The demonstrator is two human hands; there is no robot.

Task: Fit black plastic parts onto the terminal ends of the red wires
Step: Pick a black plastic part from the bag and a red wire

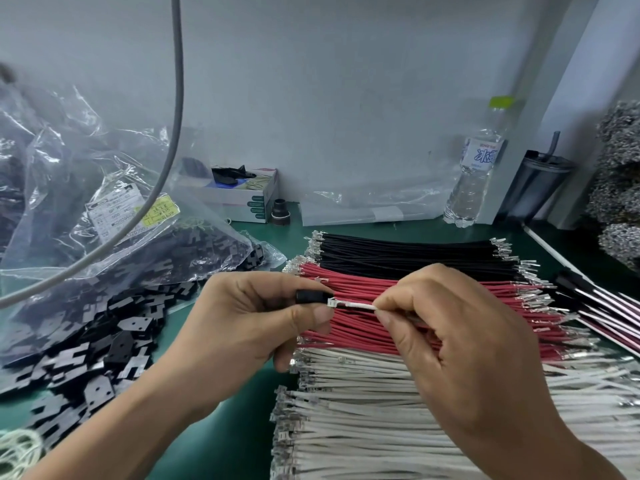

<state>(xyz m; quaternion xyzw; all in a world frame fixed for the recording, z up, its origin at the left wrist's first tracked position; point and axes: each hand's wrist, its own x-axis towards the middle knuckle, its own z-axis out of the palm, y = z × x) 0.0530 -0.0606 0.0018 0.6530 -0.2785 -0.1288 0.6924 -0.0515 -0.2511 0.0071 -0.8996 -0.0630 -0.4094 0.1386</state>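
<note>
While your left hand (pixel 256 317) pinches a small black plastic part (pixel 309 296) between thumb and forefinger at the middle of the frame, your right hand (pixel 460 327) pinches a white wire (pixel 356 305) just beside it, its metal terminal (pixel 331 301) touching the part's open end. Directly behind and below your hands lie the red wires (pixel 363 332), stacked between a row of black wires (pixel 408 252) above and a wide bed of white wires (pixel 363 410) lower right. Loose black parts (pixel 104 344) spill from a clear plastic bag (pixel 86 188) at left onto the green table (pixel 221 434). A water bottle (pixel 474 171) stands upper right.
</note>
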